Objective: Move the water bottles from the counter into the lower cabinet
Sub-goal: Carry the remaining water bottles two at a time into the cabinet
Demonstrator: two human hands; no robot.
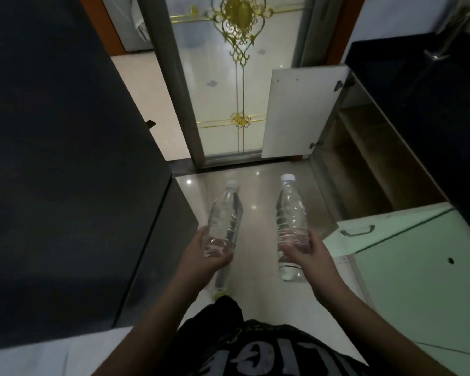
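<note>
Two clear water bottles with white caps are held out over the pale tiled floor (pixel 258 191), one in each of the person's hands, caps pointing away from the body. At far left a dark surface (pixel 65 158) fills the frame, its edge running down toward the left arm. Just beside it, the left hand (pixel 209 253) wraps its fingers under and round the lower body of the left bottle (pixel 224 215), which tilts slightly to the right at its cap. Apart from it, the right bottle (pixel 291 221) stands more nearly straight in the view; the right hand (pixel 307 253) grips it round the lower middle, with the base showing below the fingers. Beyond both bottles stands a frosted glass door (pixel 228 90) with gold ornament. To the right of that, a white cabinet door (pixel 299 112) hangs swung open, showing the lower cabinet (pixel 364 158) with its brownish inner shelves beneath a second dark surface (pixel 423 109). Nearer at right are pale green cabinet fronts (pixel 413 256), one with a metal handle (pixel 357 230). Both bottles are outside the cabinet, to its left.
</note>
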